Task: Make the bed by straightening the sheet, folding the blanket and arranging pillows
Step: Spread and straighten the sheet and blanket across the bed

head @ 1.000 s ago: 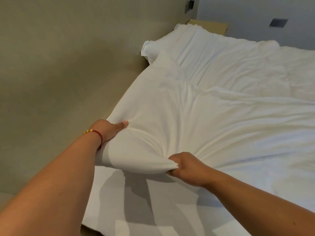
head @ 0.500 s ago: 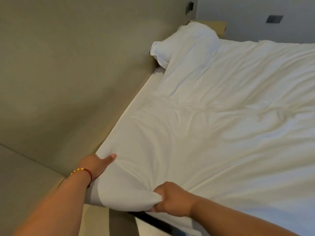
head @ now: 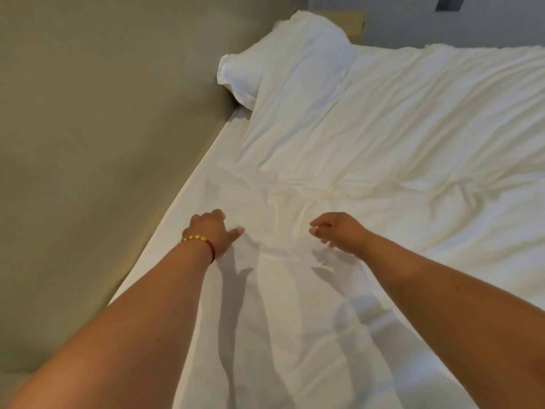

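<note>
A white blanket (head: 398, 137) lies wrinkled over the bed, its near part spread flat under my arms. A white pillow (head: 283, 60) sits at the head of the bed against the left wall, partly under the blanket. My left hand (head: 211, 231), with a red and gold bracelet on the wrist, rests on the fabric near the bed's left edge, thumb out. My right hand (head: 339, 230) hovers just above the blanket, fingers loosely bent and holding nothing. A strip of white sheet (head: 188, 199) shows along the wall side.
A beige wall (head: 103, 143) runs tight along the bed's left side. A tan headboard (head: 356, 23) stands behind the pillow. A dark wall plate (head: 449, 2) is on the grey back wall.
Both hands have let go of the blanket corner they gripped and pulled. The blanket now lies flat on the bed, and the hands have moved forward over it.
</note>
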